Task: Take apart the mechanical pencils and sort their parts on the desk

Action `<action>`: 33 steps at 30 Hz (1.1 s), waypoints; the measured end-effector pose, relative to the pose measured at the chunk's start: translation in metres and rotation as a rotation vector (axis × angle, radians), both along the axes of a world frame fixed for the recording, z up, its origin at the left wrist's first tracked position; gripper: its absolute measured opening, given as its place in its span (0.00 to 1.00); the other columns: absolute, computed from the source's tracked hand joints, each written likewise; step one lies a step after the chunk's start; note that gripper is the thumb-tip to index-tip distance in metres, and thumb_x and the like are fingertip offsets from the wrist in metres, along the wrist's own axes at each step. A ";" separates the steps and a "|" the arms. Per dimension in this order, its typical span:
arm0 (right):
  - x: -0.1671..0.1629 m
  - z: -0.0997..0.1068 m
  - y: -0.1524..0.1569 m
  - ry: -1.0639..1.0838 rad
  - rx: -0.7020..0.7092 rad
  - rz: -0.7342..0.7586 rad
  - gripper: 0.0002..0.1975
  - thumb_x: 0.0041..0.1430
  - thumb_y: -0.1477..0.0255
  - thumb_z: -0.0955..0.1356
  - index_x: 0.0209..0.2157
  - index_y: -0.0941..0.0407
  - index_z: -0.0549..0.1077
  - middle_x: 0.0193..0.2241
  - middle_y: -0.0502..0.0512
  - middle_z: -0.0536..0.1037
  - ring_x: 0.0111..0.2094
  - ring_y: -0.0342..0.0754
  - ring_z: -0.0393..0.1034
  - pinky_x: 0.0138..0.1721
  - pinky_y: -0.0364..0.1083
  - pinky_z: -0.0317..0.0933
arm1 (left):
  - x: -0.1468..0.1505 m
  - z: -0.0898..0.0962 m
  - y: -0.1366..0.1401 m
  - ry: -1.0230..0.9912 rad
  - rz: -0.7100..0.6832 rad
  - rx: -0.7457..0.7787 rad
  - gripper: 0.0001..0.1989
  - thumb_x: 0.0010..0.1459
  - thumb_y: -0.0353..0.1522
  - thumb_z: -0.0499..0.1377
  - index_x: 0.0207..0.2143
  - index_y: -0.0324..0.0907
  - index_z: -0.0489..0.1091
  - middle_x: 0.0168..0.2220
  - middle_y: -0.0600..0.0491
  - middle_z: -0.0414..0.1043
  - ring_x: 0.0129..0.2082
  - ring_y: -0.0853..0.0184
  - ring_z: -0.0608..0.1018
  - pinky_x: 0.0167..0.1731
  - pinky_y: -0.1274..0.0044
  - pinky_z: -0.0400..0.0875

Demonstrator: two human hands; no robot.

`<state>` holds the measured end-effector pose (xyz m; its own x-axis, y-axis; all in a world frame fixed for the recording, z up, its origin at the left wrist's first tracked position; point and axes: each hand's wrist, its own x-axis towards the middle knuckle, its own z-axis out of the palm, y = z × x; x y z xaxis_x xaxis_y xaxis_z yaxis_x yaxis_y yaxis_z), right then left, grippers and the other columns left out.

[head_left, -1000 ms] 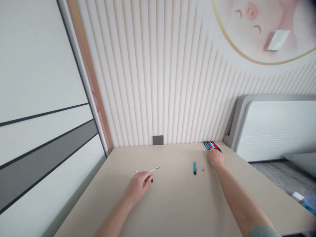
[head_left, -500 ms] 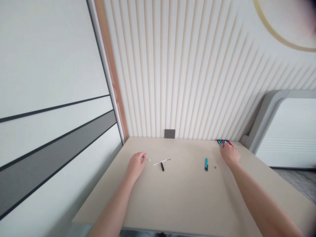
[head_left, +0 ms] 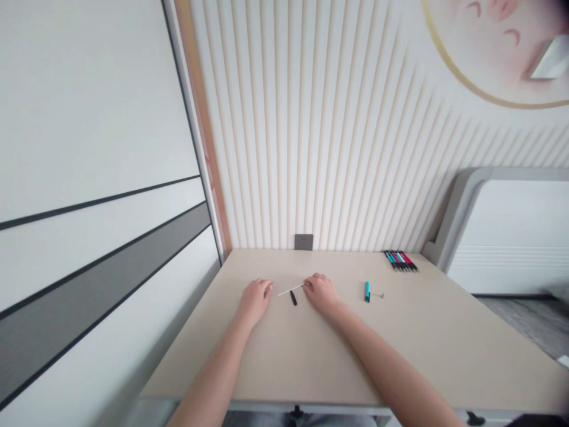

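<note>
Where the tabletop fills the lower centre of the frame, loose slim parts lie between two bare hands.

Step in hand, as judged: taking up the thin rod at its darker end. The next move would call for a light pinch and a straight lift, clear of the neighbouring black piece.

Right hand — centre of frame; fingers curled, thumb side towards the rod, fingertips at the rod's right end. Whether they are clamped on it cannot be told.

Left hand — left of centre; fingers bent and nearly together, a small pale piece at the fingertips. Grip on it not discernible.

Thin rod: aslant at centre, left end bare, apart from the left hand.

Black piece: just below the rod.

Teal piece: right of centre, a small metallic part beside it.

Row of pens: far right corner of the tabletop, side by side.
</note>
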<state>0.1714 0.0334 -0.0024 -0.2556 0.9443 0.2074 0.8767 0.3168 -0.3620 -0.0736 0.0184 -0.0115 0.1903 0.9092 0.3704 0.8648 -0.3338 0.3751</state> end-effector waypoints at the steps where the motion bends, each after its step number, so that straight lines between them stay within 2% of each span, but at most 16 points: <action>1: -0.002 -0.002 0.001 0.015 0.006 -0.008 0.12 0.63 0.68 0.63 0.42 0.54 0.77 0.41 0.59 0.76 0.45 0.51 0.68 0.47 0.46 0.57 | 0.001 0.000 0.000 0.005 0.008 -0.008 0.13 0.61 0.27 0.53 0.46 0.41 0.72 0.44 0.48 0.74 0.45 0.62 0.73 0.47 0.71 0.64; 7: 0.006 -0.008 -0.003 0.056 0.025 0.014 0.12 0.65 0.67 0.62 0.38 0.52 0.78 0.39 0.56 0.75 0.45 0.49 0.68 0.48 0.45 0.56 | 0.005 0.002 0.002 0.043 0.020 -0.024 0.12 0.60 0.26 0.53 0.43 0.42 0.73 0.41 0.48 0.75 0.43 0.62 0.73 0.45 0.71 0.64; 18: 0.025 -0.009 -0.011 0.145 0.003 0.079 0.11 0.64 0.69 0.63 0.36 0.54 0.78 0.38 0.56 0.76 0.43 0.48 0.68 0.46 0.44 0.57 | 0.004 0.004 -0.001 0.021 0.002 -0.030 0.09 0.60 0.26 0.55 0.39 0.42 0.74 0.38 0.49 0.75 0.40 0.63 0.74 0.43 0.73 0.64; 24: 0.042 -0.010 -0.007 0.208 -0.027 0.015 0.12 0.63 0.69 0.63 0.36 0.56 0.78 0.36 0.56 0.78 0.38 0.48 0.70 0.42 0.44 0.59 | 0.004 0.002 0.001 -0.005 -0.009 -0.052 0.11 0.58 0.25 0.56 0.42 0.42 0.73 0.39 0.49 0.76 0.41 0.63 0.75 0.44 0.73 0.64; 28: 0.048 -0.012 -0.003 0.208 -0.017 -0.031 0.11 0.62 0.70 0.63 0.36 0.57 0.78 0.36 0.56 0.78 0.39 0.48 0.70 0.42 0.44 0.59 | 0.004 0.003 0.001 -0.013 -0.036 -0.053 0.10 0.58 0.26 0.56 0.41 0.42 0.73 0.38 0.50 0.76 0.41 0.63 0.75 0.44 0.73 0.64; 33: 0.048 -0.015 -0.003 0.179 -0.004 -0.011 0.10 0.61 0.71 0.64 0.35 0.56 0.78 0.36 0.56 0.77 0.40 0.48 0.69 0.44 0.44 0.58 | 0.006 0.005 -0.001 -0.021 -0.032 -0.060 0.09 0.57 0.27 0.57 0.40 0.42 0.74 0.37 0.50 0.77 0.40 0.63 0.75 0.43 0.73 0.65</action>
<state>0.2190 0.0306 -0.0169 -0.2049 0.9475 0.2453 0.8012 0.3063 -0.5140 -0.0680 0.0175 -0.0066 0.2129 0.9232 0.3199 0.8457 -0.3381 0.4129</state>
